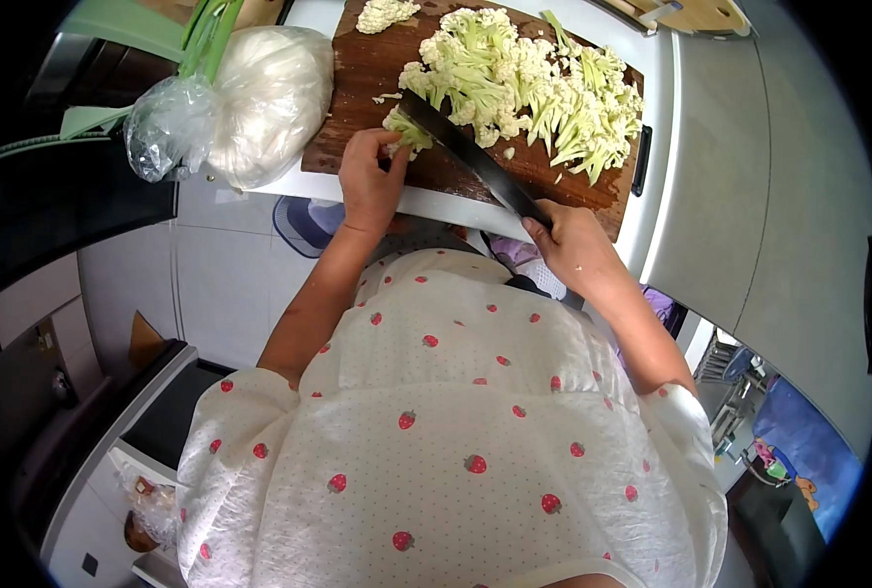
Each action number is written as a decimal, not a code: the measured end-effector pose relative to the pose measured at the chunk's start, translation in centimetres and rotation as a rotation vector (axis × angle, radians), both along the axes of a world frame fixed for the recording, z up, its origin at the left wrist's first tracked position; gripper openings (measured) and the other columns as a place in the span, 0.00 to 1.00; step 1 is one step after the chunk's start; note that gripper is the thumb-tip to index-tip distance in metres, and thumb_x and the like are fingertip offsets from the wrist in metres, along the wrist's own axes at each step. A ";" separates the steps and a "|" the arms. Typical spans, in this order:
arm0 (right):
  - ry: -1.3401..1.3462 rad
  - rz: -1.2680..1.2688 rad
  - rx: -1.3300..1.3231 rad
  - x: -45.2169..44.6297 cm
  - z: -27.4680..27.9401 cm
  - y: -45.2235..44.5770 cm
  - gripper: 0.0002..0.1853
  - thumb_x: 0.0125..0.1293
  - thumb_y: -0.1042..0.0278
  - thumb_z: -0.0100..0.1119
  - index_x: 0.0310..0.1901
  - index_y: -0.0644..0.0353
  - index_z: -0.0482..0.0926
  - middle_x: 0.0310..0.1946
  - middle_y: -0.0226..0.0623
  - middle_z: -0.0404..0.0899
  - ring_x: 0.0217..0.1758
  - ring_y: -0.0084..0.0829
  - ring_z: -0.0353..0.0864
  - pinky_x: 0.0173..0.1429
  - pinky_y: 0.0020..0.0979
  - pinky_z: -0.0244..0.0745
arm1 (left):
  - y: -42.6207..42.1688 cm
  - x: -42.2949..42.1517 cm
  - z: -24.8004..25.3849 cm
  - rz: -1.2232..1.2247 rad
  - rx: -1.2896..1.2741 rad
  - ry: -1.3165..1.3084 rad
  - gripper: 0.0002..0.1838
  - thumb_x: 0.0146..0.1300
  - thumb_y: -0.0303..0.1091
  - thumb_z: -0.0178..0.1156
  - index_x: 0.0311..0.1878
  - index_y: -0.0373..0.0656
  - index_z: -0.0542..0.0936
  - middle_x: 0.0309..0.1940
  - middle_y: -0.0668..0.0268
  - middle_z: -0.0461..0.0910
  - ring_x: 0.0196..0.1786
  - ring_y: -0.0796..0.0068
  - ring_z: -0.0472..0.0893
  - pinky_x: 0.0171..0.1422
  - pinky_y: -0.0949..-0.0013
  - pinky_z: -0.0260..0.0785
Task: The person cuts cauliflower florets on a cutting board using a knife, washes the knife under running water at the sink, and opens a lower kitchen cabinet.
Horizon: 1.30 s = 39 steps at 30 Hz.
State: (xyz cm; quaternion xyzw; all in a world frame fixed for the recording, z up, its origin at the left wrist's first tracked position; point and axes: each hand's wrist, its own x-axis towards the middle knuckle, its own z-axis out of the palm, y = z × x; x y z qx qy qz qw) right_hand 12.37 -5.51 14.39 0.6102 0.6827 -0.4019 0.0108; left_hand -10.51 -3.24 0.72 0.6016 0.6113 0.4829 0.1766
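Observation:
My right hand is closed round the handle of a dark kitchen knife. Its blade slants up and left across a wooden cutting board, against a cauliflower piece. Curled fingers of my left hand hold that piece at the board's near left part, just left of the blade. Beyond the knife lies a spread heap of cut cauliflower florets with pale green stems. Another cauliflower chunk sits at the board's far left.
Left of the board stands a full white plastic bag, with green stalks and a knotted clear bag beside it. The white counter borders a grey panel on the right. A blue-rimmed basin is below the counter.

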 end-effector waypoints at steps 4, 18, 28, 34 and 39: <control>-0.043 0.054 0.008 -1.1 0.2 0.8 0.11 0.65 0.66 0.53 0.39 0.67 0.77 0.28 0.59 0.77 0.36 0.58 0.77 0.42 0.49 0.71 | -0.1 -0.4 -0.4 -0.003 0.007 0.031 0.12 0.48 0.21 0.67 0.37 0.40 0.77 0.34 0.60 0.78 0.33 0.63 0.76 0.38 0.65 0.70; -0.198 0.177 0.155 -4.2 -5.6 3.5 0.12 0.65 0.65 0.53 0.40 0.66 0.78 0.31 0.55 0.80 0.38 0.53 0.80 0.42 0.47 0.74 | 0.0 -1.3 1.1 0.037 0.091 0.215 0.13 0.47 0.19 0.63 0.38 0.41 0.78 0.36 0.58 0.76 0.42 0.55 0.74 0.48 0.60 0.66; 0.154 -0.100 0.039 0.1 -3.0 0.5 0.13 0.65 0.65 0.55 0.39 0.70 0.78 0.22 0.58 0.75 0.30 0.56 0.77 0.37 0.46 0.70 | 0.8 -0.1 1.5 -0.077 -0.003 0.002 0.32 0.45 0.20 0.69 0.57 0.41 0.71 0.49 0.54 0.72 0.46 0.56 0.73 0.49 0.63 0.70; 0.088 -0.136 -0.087 1.0 -1.0 -0.2 0.13 0.66 0.65 0.54 0.42 0.69 0.78 0.23 0.57 0.76 0.31 0.56 0.77 0.38 0.45 0.71 | 0.6 -0.9 -0.2 0.005 -0.019 0.123 0.19 0.46 0.24 0.69 0.44 0.40 0.77 0.33 0.60 0.75 0.36 0.62 0.75 0.44 0.65 0.70; -0.060 0.030 0.085 2.0 -1.2 -0.8 0.13 0.65 0.65 0.54 0.43 0.67 0.79 0.28 0.61 0.77 0.36 0.58 0.77 0.43 0.47 0.72 | 1.9 -0.6 0.8 0.045 -0.084 0.133 0.11 0.51 0.25 0.67 0.39 0.41 0.81 0.30 0.63 0.78 0.32 0.69 0.78 0.40 0.69 0.71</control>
